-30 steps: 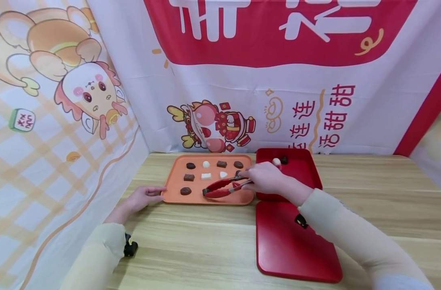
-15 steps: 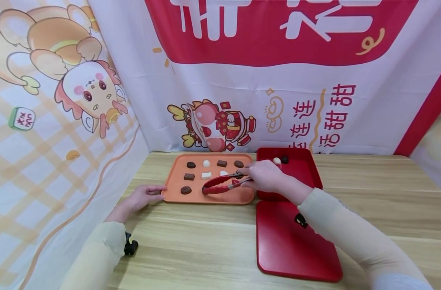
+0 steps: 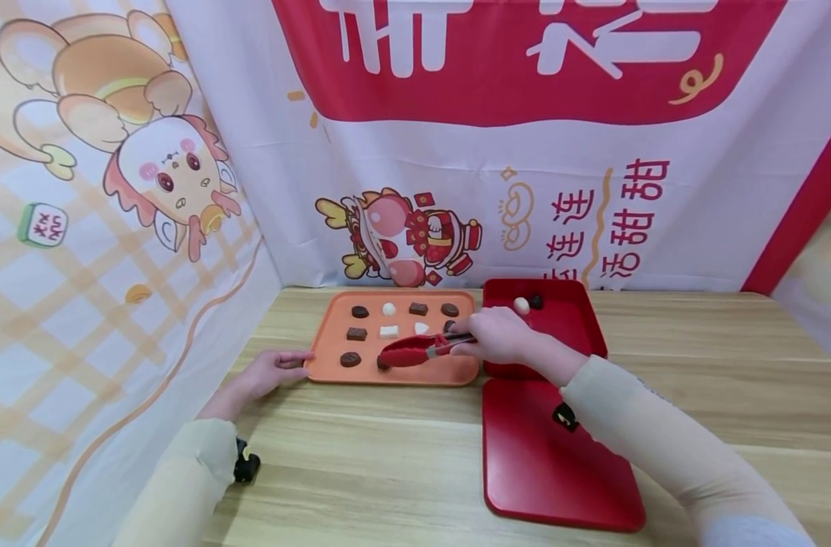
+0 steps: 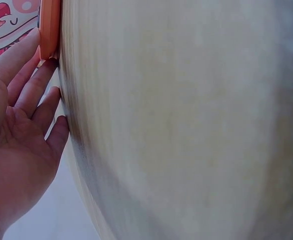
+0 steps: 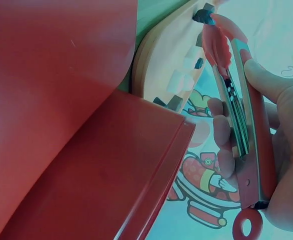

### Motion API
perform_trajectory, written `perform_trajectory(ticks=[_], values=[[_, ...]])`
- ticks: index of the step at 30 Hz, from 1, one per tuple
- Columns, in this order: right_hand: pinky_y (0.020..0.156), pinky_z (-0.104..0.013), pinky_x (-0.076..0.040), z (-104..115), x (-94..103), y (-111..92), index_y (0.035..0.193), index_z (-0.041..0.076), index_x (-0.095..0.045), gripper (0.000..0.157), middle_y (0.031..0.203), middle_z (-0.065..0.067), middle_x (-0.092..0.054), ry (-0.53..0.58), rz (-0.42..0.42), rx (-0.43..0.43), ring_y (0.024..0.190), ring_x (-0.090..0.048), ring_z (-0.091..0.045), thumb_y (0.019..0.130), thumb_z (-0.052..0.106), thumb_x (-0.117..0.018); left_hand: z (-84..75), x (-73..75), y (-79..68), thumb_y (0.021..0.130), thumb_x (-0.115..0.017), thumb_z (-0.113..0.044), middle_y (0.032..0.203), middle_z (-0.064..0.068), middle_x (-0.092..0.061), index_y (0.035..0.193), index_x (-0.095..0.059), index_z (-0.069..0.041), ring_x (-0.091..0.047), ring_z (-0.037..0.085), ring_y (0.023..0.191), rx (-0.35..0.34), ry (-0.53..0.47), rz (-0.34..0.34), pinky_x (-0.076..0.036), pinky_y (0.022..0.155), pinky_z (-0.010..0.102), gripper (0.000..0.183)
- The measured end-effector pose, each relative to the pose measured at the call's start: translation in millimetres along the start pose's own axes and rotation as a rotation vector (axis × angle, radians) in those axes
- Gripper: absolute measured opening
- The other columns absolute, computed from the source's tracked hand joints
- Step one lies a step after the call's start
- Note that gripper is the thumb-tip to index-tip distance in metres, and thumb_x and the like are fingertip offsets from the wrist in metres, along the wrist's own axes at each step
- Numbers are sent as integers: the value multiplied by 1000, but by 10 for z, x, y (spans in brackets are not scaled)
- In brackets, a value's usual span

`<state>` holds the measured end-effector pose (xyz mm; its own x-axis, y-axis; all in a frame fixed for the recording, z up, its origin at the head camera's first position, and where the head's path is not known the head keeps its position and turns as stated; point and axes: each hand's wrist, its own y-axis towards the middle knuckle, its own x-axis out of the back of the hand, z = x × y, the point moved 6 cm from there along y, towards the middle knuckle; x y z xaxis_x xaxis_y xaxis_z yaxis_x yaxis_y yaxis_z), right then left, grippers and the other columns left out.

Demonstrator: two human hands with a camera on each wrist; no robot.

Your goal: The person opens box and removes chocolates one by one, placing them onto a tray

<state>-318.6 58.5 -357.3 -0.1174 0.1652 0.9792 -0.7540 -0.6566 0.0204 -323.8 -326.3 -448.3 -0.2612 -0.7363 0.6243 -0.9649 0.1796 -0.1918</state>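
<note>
My left hand (image 3: 272, 371) has its fingers out nearly straight, with the fingertips at the left edge of the orange tray (image 3: 333, 372). In the left wrist view, the fingertips meet the tray's corner (image 4: 49, 37). My right hand (image 3: 499, 334) grips red-tipped metal tongs (image 3: 415, 352) by the handles. The tongs' tips are close together at a dark chocolate (image 3: 383, 365) in the tray's front row. From the right wrist, that dark chocolate (image 5: 204, 16) shows at the red tips. Brown chocolates (image 3: 356, 334) and white chocolates (image 3: 388, 332) lie in rows on the tray.
A red box (image 3: 593, 327) stands against the tray's right side. Inside are a white chocolate (image 3: 521, 305) and a dark one (image 3: 536, 301). In front lies a red lid (image 3: 559, 471), under the right forearm. A printed cloth (image 3: 415, 152) hangs behind the table.
The tongs' arms have come together at the dark chocolate, and their tips have shifted slightly left. The left hand has stayed at the tray's edge.
</note>
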Motion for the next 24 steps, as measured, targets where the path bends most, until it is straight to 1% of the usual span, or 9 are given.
perform_trajectory(ticks=[3, 8, 10, 14, 18, 20, 24], values=[[55, -28, -41, -9, 9, 7, 111, 21, -73, 33, 67, 9, -57, -30, 4, -8, 61, -51, -13, 89, 45, -68, 5, 0, 1, 93, -68, -27, 140, 20, -50, 136, -58, -5, -42, 36, 132, -1, 6, 4, -35, 107, 49, 49], [57, -28, -41, -49, 4, 7, 110, 20, -72, 32, 66, 9, -55, -51, -2, -25, 62, -51, -13, 89, 43, -69, -3, 0, 3, 93, -68, -27, 139, 21, -50, 135, -58, -5, -42, 36, 132, -6, 11, 5, -34, 107, 50, 49], [57, -28, -41, -64, -4, 7, 108, 21, -73, 29, 65, 9, -55, -47, -9, -24, 62, -51, -13, 89, 43, -69, -10, 4, 1, 93, -68, -28, 139, 21, -51, 135, -58, -5, -42, 37, 131, -11, 12, 3, -34, 107, 50, 49], [55, -28, -40, -81, -22, 14, 97, 21, -70, 20, 64, 9, -54, -35, -29, 4, 60, -50, -13, 89, 40, -70, -28, 5, -7, 93, -68, -28, 139, 21, -50, 135, -58, -4, -42, 37, 132, -15, 7, 4, -33, 107, 51, 49], [54, -27, -40, -86, -32, 20, 91, 23, -68, 20, 65, 10, -54, -42, -42, 27, 59, -50, -12, 88, 42, -70, -31, 5, -14, 93, -68, -27, 139, 21, -50, 136, -57, -4, -41, 37, 132, -12, -4, 5, -33, 108, 50, 49], [54, -27, -41, -85, -30, 14, 93, 23, -68, 20, 67, 10, -56, -58, -48, 30, 60, -50, -12, 88, 42, -71, -30, 4, -15, 94, -68, -27, 140, 21, -50, 136, -57, -4, -41, 37, 132, -11, -4, 6, -33, 108, 50, 49], [56, -27, -44, -89, -35, 0, 106, 20, -72, 29, 76, 6, -61, -94, -67, 27, 63, -53, -12, 85, 41, -74, -28, 4, -10, 94, -67, -26, 139, 21, -50, 135, -57, -4, -41, 37, 132, -10, -2, 7, -33, 108, 50, 49]])
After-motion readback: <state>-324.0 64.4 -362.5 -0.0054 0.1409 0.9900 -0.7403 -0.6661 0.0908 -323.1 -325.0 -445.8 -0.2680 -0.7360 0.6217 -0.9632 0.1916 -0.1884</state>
